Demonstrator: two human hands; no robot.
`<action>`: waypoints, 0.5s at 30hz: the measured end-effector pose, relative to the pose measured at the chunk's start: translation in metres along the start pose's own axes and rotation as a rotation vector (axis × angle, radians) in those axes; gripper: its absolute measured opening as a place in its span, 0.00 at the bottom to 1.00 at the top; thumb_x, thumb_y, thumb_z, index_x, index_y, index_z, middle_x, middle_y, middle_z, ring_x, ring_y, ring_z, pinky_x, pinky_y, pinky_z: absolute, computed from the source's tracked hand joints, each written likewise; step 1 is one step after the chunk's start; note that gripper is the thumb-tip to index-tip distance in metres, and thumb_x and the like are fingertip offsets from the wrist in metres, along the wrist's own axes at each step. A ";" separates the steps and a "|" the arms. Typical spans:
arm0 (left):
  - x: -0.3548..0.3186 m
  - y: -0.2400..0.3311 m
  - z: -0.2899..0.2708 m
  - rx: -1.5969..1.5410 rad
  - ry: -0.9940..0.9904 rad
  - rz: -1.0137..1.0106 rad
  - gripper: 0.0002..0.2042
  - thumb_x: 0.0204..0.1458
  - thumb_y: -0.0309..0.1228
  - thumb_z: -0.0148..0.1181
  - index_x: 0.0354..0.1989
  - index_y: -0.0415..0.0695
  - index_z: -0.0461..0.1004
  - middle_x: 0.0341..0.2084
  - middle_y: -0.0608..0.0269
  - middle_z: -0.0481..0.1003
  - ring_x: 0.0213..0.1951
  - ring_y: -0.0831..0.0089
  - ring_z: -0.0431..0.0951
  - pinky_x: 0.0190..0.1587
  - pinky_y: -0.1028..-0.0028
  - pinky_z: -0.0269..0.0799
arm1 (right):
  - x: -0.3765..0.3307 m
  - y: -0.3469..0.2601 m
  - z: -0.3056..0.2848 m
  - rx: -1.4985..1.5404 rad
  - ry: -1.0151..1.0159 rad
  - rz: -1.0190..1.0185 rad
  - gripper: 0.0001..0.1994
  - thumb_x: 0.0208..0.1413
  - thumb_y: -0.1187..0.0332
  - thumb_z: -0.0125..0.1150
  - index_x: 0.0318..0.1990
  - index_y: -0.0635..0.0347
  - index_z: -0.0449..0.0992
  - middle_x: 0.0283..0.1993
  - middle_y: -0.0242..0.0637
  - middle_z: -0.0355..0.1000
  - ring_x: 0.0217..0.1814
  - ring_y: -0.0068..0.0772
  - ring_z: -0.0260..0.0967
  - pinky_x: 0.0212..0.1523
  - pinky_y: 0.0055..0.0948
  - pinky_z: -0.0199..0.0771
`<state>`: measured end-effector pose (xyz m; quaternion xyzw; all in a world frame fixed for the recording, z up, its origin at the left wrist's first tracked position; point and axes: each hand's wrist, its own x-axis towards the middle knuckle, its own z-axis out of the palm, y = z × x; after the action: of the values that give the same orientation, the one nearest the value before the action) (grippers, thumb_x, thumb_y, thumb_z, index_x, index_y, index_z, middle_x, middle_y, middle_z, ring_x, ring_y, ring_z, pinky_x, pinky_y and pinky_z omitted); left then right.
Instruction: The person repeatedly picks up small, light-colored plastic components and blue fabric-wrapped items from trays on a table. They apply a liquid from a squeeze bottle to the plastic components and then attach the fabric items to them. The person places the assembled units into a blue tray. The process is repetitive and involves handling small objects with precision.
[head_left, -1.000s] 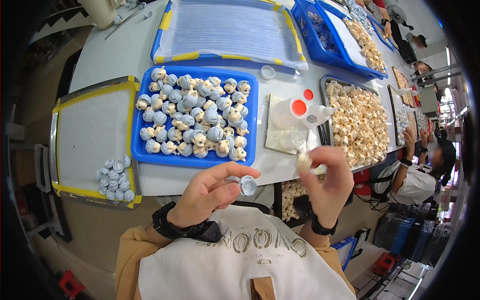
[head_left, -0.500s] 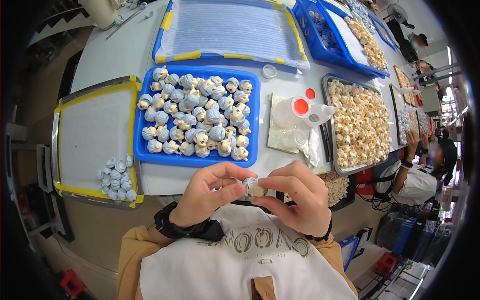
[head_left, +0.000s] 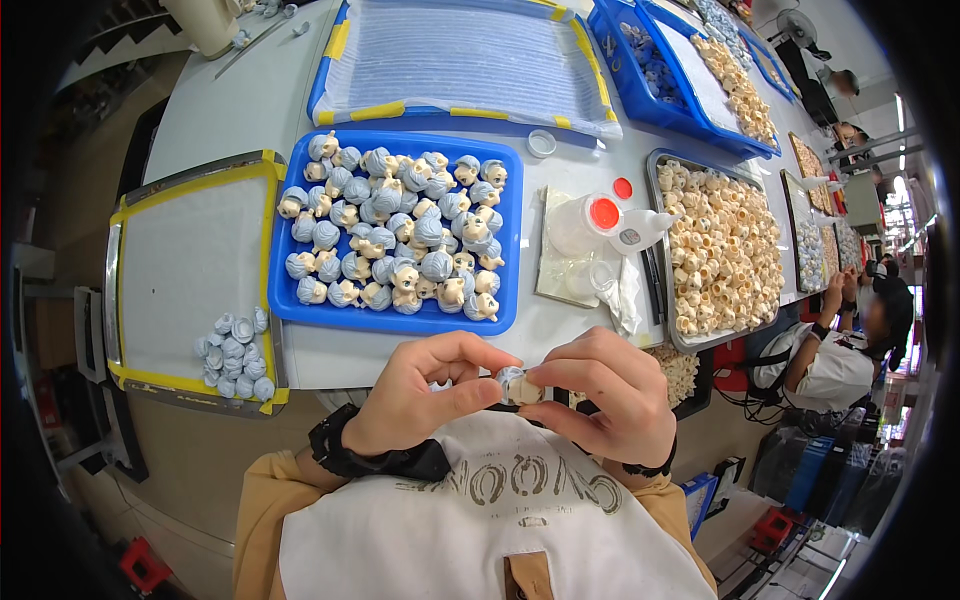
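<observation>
Between my two hands, just off the table's near edge, is a small doll head [head_left: 521, 388] with a pale blue hair piece on its left side and a cream face part on its right. My left hand [head_left: 435, 385] pinches the blue side between thumb and forefinger. The cream side is gripped by the thumb and fingers of my right hand [head_left: 606, 392]. Beyond my hands, a blue tray [head_left: 398, 322] holds many doll heads with blue hair. Loose blue hair pieces [head_left: 237, 357] lie at the near corner of a yellow-taped tray [head_left: 190, 265] on the left.
A metal tray [head_left: 655, 158] of cream face parts stands right. Squeeze bottles [head_left: 583, 226], a small clear cup [head_left: 541, 143] and a white tissue [head_left: 627, 301] lie in the middle. A lined, taped tray [head_left: 465, 65] is at the back, blue bins [head_left: 640, 90] beside it. Another person [head_left: 835, 350] works far right.
Both hands have shifted slightly right with the doll head, which is turned a little between my fingers. The person at far right has lowered their hands.
</observation>
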<state>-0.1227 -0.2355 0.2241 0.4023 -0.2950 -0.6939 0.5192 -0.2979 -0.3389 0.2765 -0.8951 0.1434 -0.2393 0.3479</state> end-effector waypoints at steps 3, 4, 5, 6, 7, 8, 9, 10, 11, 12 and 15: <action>0.000 -0.002 0.001 -0.034 0.006 0.036 0.16 0.52 0.33 0.58 0.44 0.35 0.68 0.37 0.61 0.73 0.36 0.83 0.72 0.36 0.84 0.67 | -0.001 0.003 0.003 0.000 0.038 -0.026 0.14 0.36 0.74 0.68 0.32 0.63 0.72 0.29 0.37 0.69 0.25 0.33 0.65 0.23 0.27 0.65; 0.000 -0.002 0.001 -0.041 0.012 0.054 0.15 0.53 0.31 0.56 0.45 0.34 0.67 0.36 0.61 0.73 0.36 0.83 0.72 0.37 0.84 0.67 | -0.001 0.004 0.005 -0.010 0.060 -0.038 0.14 0.35 0.74 0.68 0.32 0.63 0.72 0.29 0.37 0.69 0.24 0.33 0.65 0.23 0.27 0.65; 0.000 -0.003 0.001 -0.048 0.018 0.072 0.15 0.54 0.29 0.55 0.46 0.34 0.67 0.35 0.62 0.74 0.36 0.83 0.73 0.37 0.84 0.67 | -0.001 0.005 0.007 -0.020 0.082 -0.049 0.14 0.35 0.75 0.68 0.32 0.63 0.72 0.30 0.37 0.69 0.24 0.32 0.65 0.23 0.27 0.65; 0.000 -0.002 0.001 -0.058 0.016 0.075 0.15 0.54 0.30 0.55 0.46 0.34 0.67 0.35 0.62 0.74 0.36 0.83 0.73 0.37 0.84 0.67 | -0.001 0.006 0.008 -0.025 0.102 -0.062 0.14 0.35 0.75 0.68 0.33 0.63 0.72 0.30 0.37 0.69 0.24 0.32 0.65 0.22 0.27 0.64; 0.000 -0.002 0.001 -0.069 0.014 0.079 0.15 0.54 0.30 0.55 0.46 0.34 0.67 0.35 0.62 0.74 0.36 0.83 0.73 0.37 0.84 0.67 | -0.001 0.006 0.009 -0.031 0.122 -0.075 0.14 0.35 0.75 0.68 0.33 0.63 0.72 0.29 0.37 0.69 0.24 0.32 0.65 0.22 0.26 0.64; 0.001 -0.001 0.001 -0.079 0.012 0.082 0.15 0.54 0.30 0.55 0.46 0.34 0.67 0.36 0.62 0.74 0.36 0.82 0.73 0.38 0.83 0.67 | -0.001 0.006 0.010 -0.036 0.142 -0.088 0.15 0.34 0.75 0.68 0.33 0.63 0.72 0.29 0.36 0.69 0.24 0.32 0.65 0.22 0.26 0.64; 0.001 -0.001 0.001 -0.077 0.008 0.079 0.15 0.54 0.30 0.55 0.46 0.34 0.67 0.36 0.62 0.74 0.37 0.82 0.73 0.38 0.83 0.67 | -0.001 0.005 0.009 -0.042 0.133 -0.081 0.15 0.34 0.75 0.68 0.33 0.63 0.72 0.29 0.36 0.69 0.24 0.32 0.64 0.22 0.27 0.64; 0.001 -0.001 0.001 -0.075 0.003 0.075 0.15 0.54 0.30 0.56 0.46 0.34 0.67 0.36 0.62 0.74 0.37 0.82 0.73 0.38 0.83 0.67 | 0.000 0.004 0.008 -0.047 0.123 -0.074 0.15 0.34 0.75 0.68 0.33 0.63 0.72 0.29 0.36 0.69 0.24 0.32 0.64 0.22 0.27 0.64; 0.001 -0.001 0.001 -0.073 -0.001 0.072 0.15 0.54 0.30 0.56 0.46 0.34 0.67 0.36 0.62 0.74 0.37 0.82 0.73 0.38 0.83 0.68 | 0.000 0.003 0.007 -0.053 0.114 -0.066 0.15 0.34 0.75 0.68 0.33 0.63 0.72 0.29 0.36 0.69 0.24 0.32 0.64 0.23 0.27 0.64; 0.001 -0.002 -0.001 -0.029 -0.003 0.081 0.15 0.53 0.30 0.56 0.46 0.34 0.67 0.36 0.62 0.74 0.37 0.82 0.73 0.38 0.83 0.68 | 0.001 0.003 0.006 -0.048 0.088 -0.059 0.14 0.34 0.75 0.68 0.33 0.63 0.72 0.30 0.37 0.69 0.24 0.32 0.64 0.23 0.27 0.64; 0.001 -0.007 -0.005 0.074 -0.001 0.110 0.15 0.53 0.31 0.57 0.46 0.35 0.67 0.34 0.63 0.74 0.35 0.83 0.73 0.37 0.83 0.68 | 0.002 0.003 0.004 -0.034 0.020 -0.044 0.15 0.35 0.74 0.68 0.33 0.63 0.72 0.30 0.37 0.69 0.25 0.33 0.64 0.24 0.28 0.65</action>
<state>-0.1221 -0.2347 0.2161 0.4039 -0.3423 -0.6533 0.5413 -0.2943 -0.3393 0.2725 -0.9014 0.1311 -0.2536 0.3257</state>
